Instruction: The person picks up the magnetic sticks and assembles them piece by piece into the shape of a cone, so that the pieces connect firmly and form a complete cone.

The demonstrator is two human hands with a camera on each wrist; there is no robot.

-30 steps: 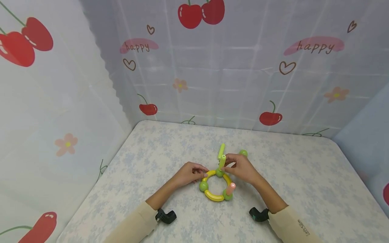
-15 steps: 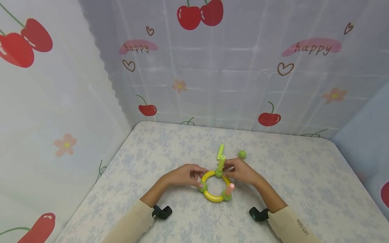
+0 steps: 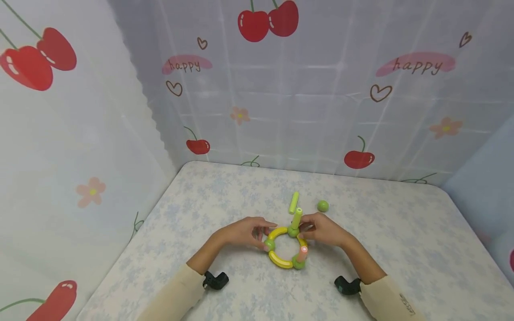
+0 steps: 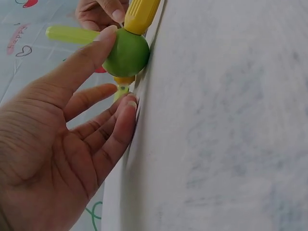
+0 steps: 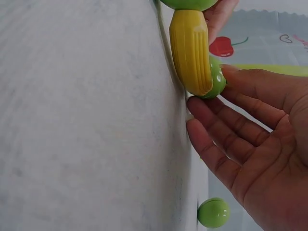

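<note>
A toy ring of yellow curved rods [image 3: 281, 261] and green balls lies on the patterned table. From its back ball [image 3: 293, 232] rises a lime rod [image 3: 297, 218]; a pink rod [image 3: 303, 253] stands on the front right ball [image 3: 298, 263]. My left hand [image 3: 242, 231] holds the ring at the left ball [image 4: 126, 53], thumb on top and fingertips by its far side. My right hand [image 3: 324, 230] grips around the back ball [image 5: 217, 79], its thumb against the green surface. The lower fingers of both hands rest close to the tabletop.
Behind the ring, a loose lime rod [image 3: 294, 203] lies on the table [image 3: 225, 191]. A loose green ball [image 3: 323, 205] sits to its right. Printed curtains [image 3: 273, 125] stand along the table's back and left.
My left hand has moved from the back left yellow rod to the left green ball. My right hand has shifted from the upright lime rod down to the back ball at its base.
</note>
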